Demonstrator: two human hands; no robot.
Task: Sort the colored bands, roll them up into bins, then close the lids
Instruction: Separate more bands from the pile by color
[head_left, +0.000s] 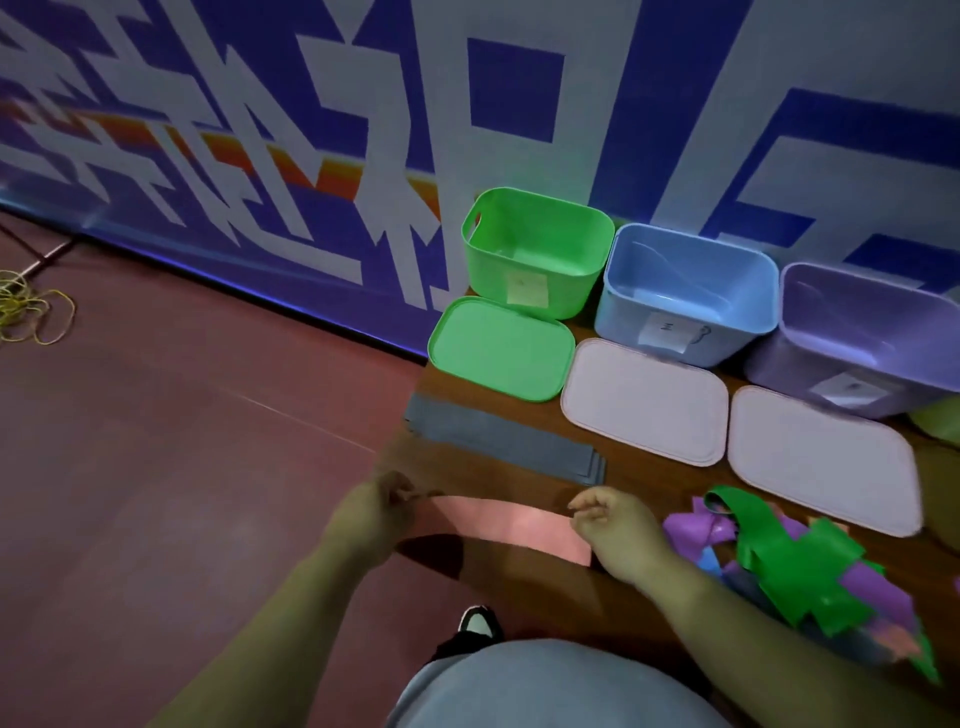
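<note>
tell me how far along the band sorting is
Early. Done: grey bands lie stacked flat. In hand: left hand and right hand pinch a pink band by its ends. Left: the mixed pile to sort; green bin, blue bin and purple bin look empty, lids off.

The table (649, 483) fills the right half of the frame, set against the wall (260, 130). Three bins stand in a row along its far edge: left bin (535, 249), middle bin (685, 291), right bin (857, 332).

One lid lies flat directly in front of each bin: left lid (498, 348), middle lid (644, 400), right lid (815, 457).

A stack of flat bands (498, 441) lies before the left lid. At lower centre, a single band (514, 525) spans between the left hand (374, 512) and the right hand (613, 525). A heap of bands (795, 566) lies right of the right hand, before the right lid.

A coiled cord (26, 312) lies on the floor (182, 415) at far left.
</note>
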